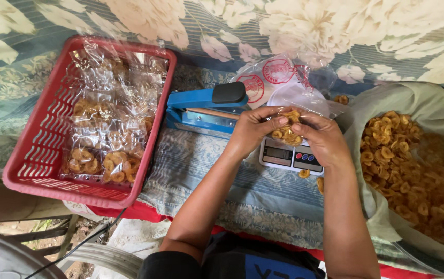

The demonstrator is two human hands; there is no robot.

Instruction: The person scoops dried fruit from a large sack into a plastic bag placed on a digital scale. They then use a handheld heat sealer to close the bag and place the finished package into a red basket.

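Note:
Both my hands hold one clear plastic bag of fried banana chips (287, 129) over a small white digital scale (290, 156). My left hand (253, 129) grips the bag's left side, fingers curled around it. My right hand (321, 137) grips its right side. The bag's open top (304, 95) stands up above my hands. A few loose chips (304, 173) lie on the cloth beside the scale.
A blue heat sealer with a black knob (206, 108) lies left of the scale. A red plastic basket (36, 170) at the left holds several filled chip bags. A large sack of loose chips (413, 165) sits at the right. Printed empty bags (263, 77) lie behind.

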